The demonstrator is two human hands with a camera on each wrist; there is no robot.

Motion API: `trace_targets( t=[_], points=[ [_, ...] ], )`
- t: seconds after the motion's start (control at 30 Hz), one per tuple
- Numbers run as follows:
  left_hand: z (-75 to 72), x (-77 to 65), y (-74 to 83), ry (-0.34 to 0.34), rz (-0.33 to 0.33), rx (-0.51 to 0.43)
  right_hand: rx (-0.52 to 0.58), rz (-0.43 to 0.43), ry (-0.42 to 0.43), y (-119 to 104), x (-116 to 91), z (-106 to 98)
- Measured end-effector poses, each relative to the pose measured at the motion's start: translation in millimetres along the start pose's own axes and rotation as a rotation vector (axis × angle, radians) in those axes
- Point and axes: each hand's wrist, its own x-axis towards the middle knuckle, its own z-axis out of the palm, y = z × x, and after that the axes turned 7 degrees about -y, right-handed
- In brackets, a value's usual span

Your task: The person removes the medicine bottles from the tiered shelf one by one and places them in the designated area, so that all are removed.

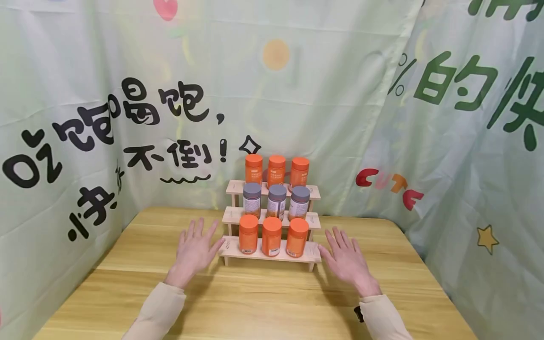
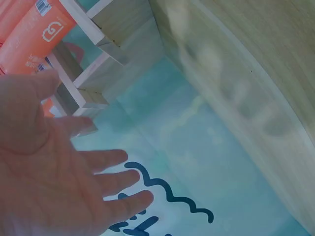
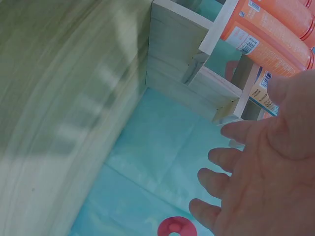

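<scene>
A three-step wooden display rack [image 1: 312, 257] stands on the table, with a row of jars on each step. Orange jars [image 1: 272, 238] with orange lids fill the front step, and more orange jars [image 1: 276, 171] stand on the top one. Jars with grey lids [image 1: 277, 200] line the middle step. To the left of the rack my left hand [image 1: 197, 250] is spread, thumb close to the front step's end. My right hand [image 1: 347, 257] mirrors it on the right side. Both wrist views show the left palm [image 2: 54, 157] and right palm [image 3: 275, 172] holding nothing.
The wooden table [image 1: 272, 302] reaches back to a pale green printed cloth [image 1: 297, 94] hanging close behind the rack. More cloth closes in the left and right sides. A small black object [image 1: 359, 314] shows at the right sleeve's cuff.
</scene>
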Motion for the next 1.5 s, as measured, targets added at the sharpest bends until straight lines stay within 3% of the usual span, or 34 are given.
trace_targets(
  t=[0.27,0.43,0.53,0.63,0.77,0.97,1.07,1.2,1.5],
  points=[
    [-0.8,4.7,0.5,0.202,0.038,0.035,0.037,-0.061,0.215,0.6,3.4,8.2],
    [-0.7,7.0,0.4,0.271,0.060,-0.005,0.228,-0.059,0.285,-2.6,2.4,10.9],
    [-1.5,7.5,2.6,0.247,0.055,-0.141,0.430,-0.047,0.245,-4.6,3.4,13.3],
    [-2.1,7.7,5.3,0.196,0.061,-0.355,0.606,-0.014,0.184,-6.7,4.3,15.5],
    [-2.5,8.8,6.1,0.145,0.106,-0.624,0.750,0.007,0.142,-9.3,7.2,18.9],
    [9.9,10.8,10.5,0.135,0.147,-0.933,0.944,0.060,0.086,-9.0,10.2,25.9],
    [18.0,10.4,14.8,0.113,0.135,-1.020,1.019,0.111,0.049,-5.0,11.2,30.1],
    [21.4,10.8,22.1,0.121,0.110,-1.069,1.096,0.157,-0.004,0.7,16.1,34.1],
    [22.4,16.2,43.1,0.118,0.094,-1.154,1.221,0.174,-0.108,15.2,25.2,40.3]
  ],
)
